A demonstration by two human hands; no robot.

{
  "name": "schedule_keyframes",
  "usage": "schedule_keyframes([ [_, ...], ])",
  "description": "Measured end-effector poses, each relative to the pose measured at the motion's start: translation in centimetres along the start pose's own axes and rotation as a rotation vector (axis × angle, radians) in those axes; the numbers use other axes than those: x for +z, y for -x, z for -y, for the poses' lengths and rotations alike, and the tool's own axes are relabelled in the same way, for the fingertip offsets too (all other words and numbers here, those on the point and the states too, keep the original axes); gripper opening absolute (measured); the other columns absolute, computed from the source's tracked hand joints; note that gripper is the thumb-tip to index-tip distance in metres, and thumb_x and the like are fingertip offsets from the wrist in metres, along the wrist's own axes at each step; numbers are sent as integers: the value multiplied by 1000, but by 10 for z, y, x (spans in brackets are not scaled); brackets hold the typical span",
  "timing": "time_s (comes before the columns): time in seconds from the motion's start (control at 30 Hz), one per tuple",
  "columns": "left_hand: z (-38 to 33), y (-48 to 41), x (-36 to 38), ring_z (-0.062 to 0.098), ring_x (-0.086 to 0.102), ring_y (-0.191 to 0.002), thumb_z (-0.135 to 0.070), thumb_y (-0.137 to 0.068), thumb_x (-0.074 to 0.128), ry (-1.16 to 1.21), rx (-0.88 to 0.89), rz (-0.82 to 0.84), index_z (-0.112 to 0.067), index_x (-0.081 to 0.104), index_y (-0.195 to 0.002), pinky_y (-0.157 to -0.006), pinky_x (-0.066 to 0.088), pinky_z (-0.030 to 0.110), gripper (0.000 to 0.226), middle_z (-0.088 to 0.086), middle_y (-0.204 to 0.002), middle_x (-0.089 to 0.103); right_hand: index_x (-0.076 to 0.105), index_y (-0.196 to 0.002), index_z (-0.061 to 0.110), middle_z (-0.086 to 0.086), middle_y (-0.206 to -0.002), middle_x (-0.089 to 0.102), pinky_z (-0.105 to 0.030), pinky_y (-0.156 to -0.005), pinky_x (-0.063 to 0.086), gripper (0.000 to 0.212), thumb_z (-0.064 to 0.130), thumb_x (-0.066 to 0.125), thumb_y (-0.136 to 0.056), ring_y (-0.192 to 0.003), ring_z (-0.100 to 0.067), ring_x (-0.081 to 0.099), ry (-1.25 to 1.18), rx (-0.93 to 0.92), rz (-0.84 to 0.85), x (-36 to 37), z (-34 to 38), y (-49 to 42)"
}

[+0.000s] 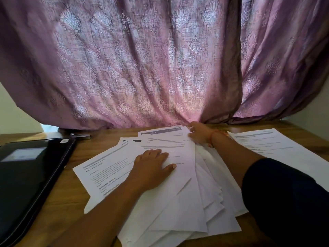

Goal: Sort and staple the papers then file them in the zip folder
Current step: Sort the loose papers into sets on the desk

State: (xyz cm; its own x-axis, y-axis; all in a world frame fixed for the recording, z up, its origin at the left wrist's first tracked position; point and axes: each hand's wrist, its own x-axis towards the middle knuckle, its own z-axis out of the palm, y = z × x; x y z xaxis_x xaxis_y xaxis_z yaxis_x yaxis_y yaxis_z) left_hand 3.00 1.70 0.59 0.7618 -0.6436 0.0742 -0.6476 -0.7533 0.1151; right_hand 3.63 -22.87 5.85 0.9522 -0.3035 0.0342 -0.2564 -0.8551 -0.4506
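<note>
A backlit mauve patterned curtain (160, 59) hangs behind the wooden table (71, 189).

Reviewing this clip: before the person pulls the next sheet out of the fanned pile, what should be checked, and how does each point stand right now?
1. Pile held steady: ok, left hand lies flat on the fanned papers.
2. Grip on the far edge: cannot tell, right hand sits at the pile's top corners; fingers partly hidden.
3. Sorted sheets kept apart: ok, separate sheet lies to the right of the pile.
4. Stapler within reach: ok, stapler rests on the wooden table near the curtain.
5. Zip folder ready: cannot tell, black zip folder lies at left; zip state unclear.
</note>
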Motion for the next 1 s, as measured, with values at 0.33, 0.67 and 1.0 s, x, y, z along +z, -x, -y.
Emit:
schedule_keyframes([
  [0.33, 2, -3, -4, 21, 36, -144, -65, -100, 33, 9, 32, -57, -30, 44, -148, -116, 29, 43, 60, -4, -158, 40, 60, -124, 12, -5, -125, 60, -33, -96, 49, 42, 28, 72, -87, -111, -25, 58, -140, 114, -114, 12, 1, -30],
  [0.67, 7, -7, 2, 21, 39, -141, -66, -99, 34, 23, 57, -82, -30, 45, -146, -114, 33, 43, 60, -4, -156, 42, 59, -68, 16, 2, -68, 59, -15, -51, 43, 25, 7, 69, -90, -62, -13, 56, -455, 51, -201, -5, 8, -24],
  [1.0, 6, -3, 1, 22, 31, -146, -63, -100, 36, 38, 76, -106, -29, 37, -151, -116, 31, 41, 61, -2, -162, 32, 62, -81, 27, -2, -96, 71, -43, -85, 57, 12, 27, 66, -92, -91, -24, 68, -411, -29, -359, -62, 30, -19],
])
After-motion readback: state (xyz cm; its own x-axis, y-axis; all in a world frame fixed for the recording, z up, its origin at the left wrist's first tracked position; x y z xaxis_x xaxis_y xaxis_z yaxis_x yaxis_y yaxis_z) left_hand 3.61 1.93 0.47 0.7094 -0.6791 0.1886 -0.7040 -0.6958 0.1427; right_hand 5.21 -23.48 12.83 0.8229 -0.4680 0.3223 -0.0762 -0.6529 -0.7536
